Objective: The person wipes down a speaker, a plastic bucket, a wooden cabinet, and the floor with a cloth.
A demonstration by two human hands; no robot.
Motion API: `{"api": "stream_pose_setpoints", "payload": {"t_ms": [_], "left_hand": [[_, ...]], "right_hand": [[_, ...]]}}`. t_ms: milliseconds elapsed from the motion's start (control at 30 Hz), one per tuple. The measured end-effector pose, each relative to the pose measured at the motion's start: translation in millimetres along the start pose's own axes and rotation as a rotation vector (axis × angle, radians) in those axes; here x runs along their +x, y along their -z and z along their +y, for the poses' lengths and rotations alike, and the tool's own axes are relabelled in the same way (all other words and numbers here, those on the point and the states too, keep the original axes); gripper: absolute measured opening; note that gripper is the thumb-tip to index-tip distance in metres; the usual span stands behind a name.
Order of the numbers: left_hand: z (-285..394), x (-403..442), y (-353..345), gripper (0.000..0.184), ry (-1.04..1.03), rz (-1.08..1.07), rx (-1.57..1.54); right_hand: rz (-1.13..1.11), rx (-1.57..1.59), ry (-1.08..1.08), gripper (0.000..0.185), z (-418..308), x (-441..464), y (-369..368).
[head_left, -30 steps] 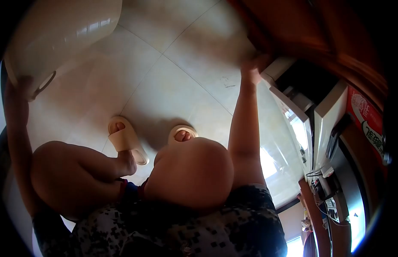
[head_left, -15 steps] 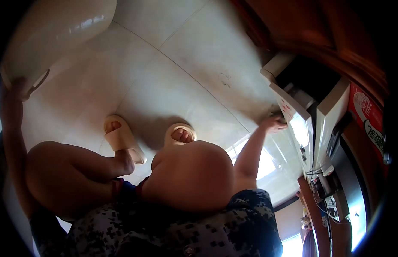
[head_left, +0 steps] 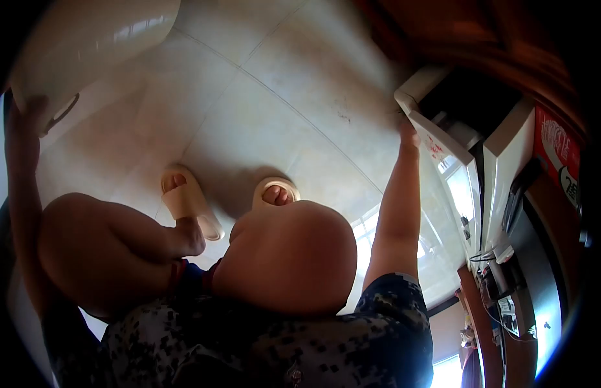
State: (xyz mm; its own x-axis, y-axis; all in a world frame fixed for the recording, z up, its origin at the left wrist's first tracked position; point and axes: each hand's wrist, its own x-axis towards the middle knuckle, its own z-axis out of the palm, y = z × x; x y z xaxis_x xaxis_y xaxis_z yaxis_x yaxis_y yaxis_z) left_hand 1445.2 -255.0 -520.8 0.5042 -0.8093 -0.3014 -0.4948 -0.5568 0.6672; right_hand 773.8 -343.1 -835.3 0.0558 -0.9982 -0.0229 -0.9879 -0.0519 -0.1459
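Note:
My right hand [head_left: 409, 134] is stretched out low beside the front of a glossy white cabinet [head_left: 450, 169] with a red print on it. Its fingers are blurred and partly hidden against the cabinet's edge, so what they hold, if anything, does not show. At the far left, my left hand [head_left: 30, 111] is in shadow against a glossy cream, curved piece [head_left: 93, 45]. A thin curved handle [head_left: 62, 116] stands out just beside that hand. Its fingers are too dark to make out.
Under my bent knees is a pale tiled floor [head_left: 249, 116], and my feet are in beige slippers [head_left: 187, 200]. Dark red-brown wooden furniture [head_left: 456, 32] stands beyond the cabinet. A red box [head_left: 553, 139], cables and a dark screen [head_left: 536, 258] are at the right.
My right hand has moved farther forward along the cabinet front, and the arm is straighter. My left hand stays by the cream piece. The view has shifted slightly.

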Motion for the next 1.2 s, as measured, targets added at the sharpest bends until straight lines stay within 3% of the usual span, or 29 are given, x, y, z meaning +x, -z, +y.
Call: {"api": "stream_pose_setpoints", "payload": {"t_ms": [200,267,333,367,433,500,767,900,967,1000,1067,1100,1167,1200], "left_hand": [[-4,-2,1,0.039,-0.002,0.025,0.171],[-4,-2,1,0.039,0.003,0.041,0.124],[-4,-10,0,0.039,0.015,0.057,0.072],[-4,-13,-3,0.039,0.027,0.060,0.055],[-2,-11,-3,0.040,0.042,0.066,0.037],[0,-10,-2,0.040,0.051,0.076,0.018],[-5,-7,2,0.041,0.090,0.097,-0.013],[-7,3,7,0.042,0.108,0.121,-0.037],[-1,0,-1,0.040,0.044,0.116,0.019],[2,2,-6,0.038,-0.039,0.067,0.112],[-15,12,6,0.039,0.050,-0.009,0.136],[-17,13,6,0.039,0.062,-0.026,0.164],[-14,15,5,0.040,0.043,-0.043,0.237],[-9,16,3,0.041,0.008,-0.039,0.277]], "right_hand": [[-0.060,0.138,-0.123,0.028,-31,-31,36],[0.258,0.069,0.122,0.028,-32,-57,41],[0.218,0.069,-0.002,0.029,-3,-66,52],[0.166,-0.302,-0.258,0.034,7,-74,47],[0.380,-0.615,-0.577,0.037,78,-81,5],[0.268,-0.439,-0.714,0.037,95,-64,8],[0.022,-0.064,-0.425,0.038,41,-7,5],[-0.031,0.190,-0.442,0.038,-7,-13,5],[0.063,0.251,-0.291,0.038,-24,-42,22],[0.217,0.116,-0.002,0.031,-26,-57,33],[0.374,0.072,-0.087,0.030,-7,-86,37],[0.454,0.664,-0.499,0.030,6,-101,38],[0.638,0.712,-0.665,0.037,27,-107,65],[0.678,0.451,-0.846,0.044,68,-119,57]]}}
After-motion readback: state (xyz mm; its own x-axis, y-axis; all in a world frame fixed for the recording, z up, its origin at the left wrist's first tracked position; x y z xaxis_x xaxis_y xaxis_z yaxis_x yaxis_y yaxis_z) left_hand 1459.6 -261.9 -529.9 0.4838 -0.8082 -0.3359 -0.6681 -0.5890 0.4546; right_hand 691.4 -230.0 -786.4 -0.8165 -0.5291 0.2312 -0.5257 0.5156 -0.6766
